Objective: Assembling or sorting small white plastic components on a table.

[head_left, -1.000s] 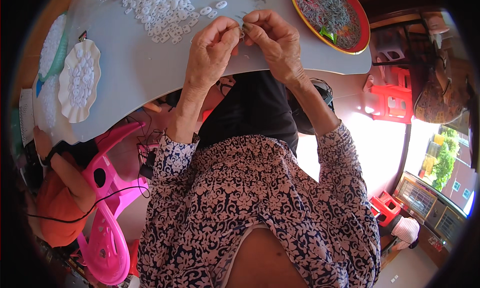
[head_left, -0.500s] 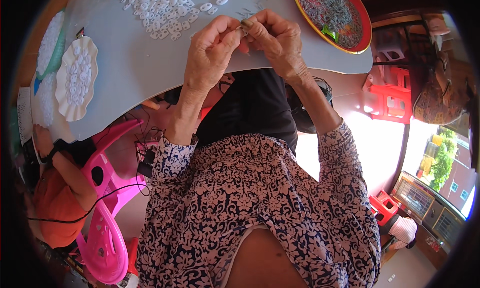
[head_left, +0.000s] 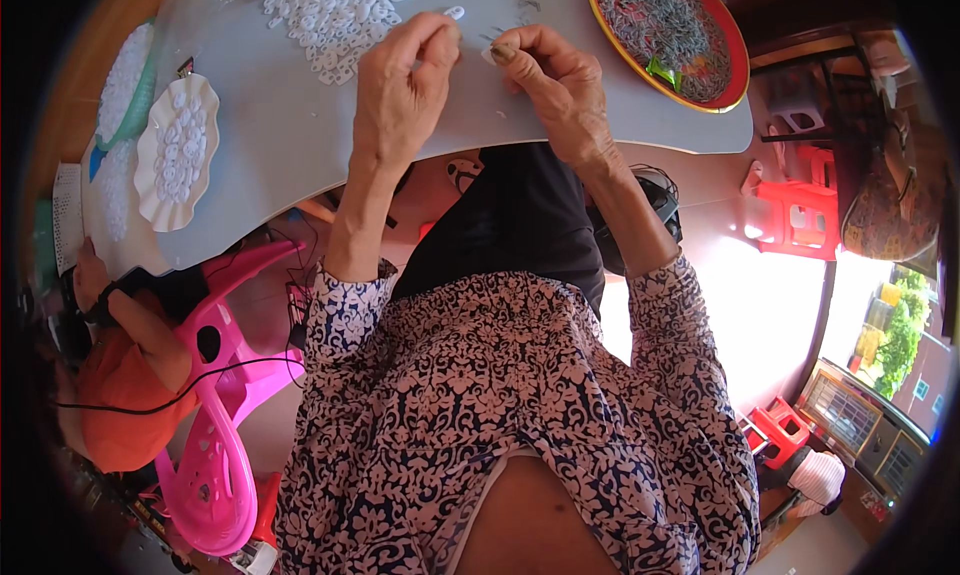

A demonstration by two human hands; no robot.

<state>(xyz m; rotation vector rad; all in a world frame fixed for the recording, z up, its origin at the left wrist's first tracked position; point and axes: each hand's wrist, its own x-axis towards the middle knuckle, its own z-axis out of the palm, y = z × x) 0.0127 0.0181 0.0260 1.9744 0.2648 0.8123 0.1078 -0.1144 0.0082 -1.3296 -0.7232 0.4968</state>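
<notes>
My right hand point(head_left: 555, 90) pinches a small white plastic piece point(head_left: 489, 56) between thumb and forefinger, just above the grey table point(head_left: 270, 125). To its left, my left hand point(head_left: 402, 90) is closed, fingertips pressed together; what they hold, if anything, is hidden. Beyond the left hand spreads a pile of small white oval plastic pieces point(head_left: 335, 20) with holes in them, and one loose white piece point(head_left: 454, 13) lies beside its fingers. A red bowl with a yellow rim point(head_left: 742, 75) at the right holds many thin grey metal pins point(head_left: 665, 25) and a green wrapper point(head_left: 664, 72).
A scalloped cream dish point(head_left: 150, 180) of white pieces stands at the left, near a green basket point(head_left: 140, 100) of more. Several thin pins lie loose near the bowl. A person in orange point(head_left: 135, 385) sits lower left by a pink chair point(head_left: 210, 495). Red stools point(head_left: 800, 215) stand right.
My hands have come apart, the left moving leftward away from the right. The white piece stays in my right fingers. The whole view has shifted slightly.
</notes>
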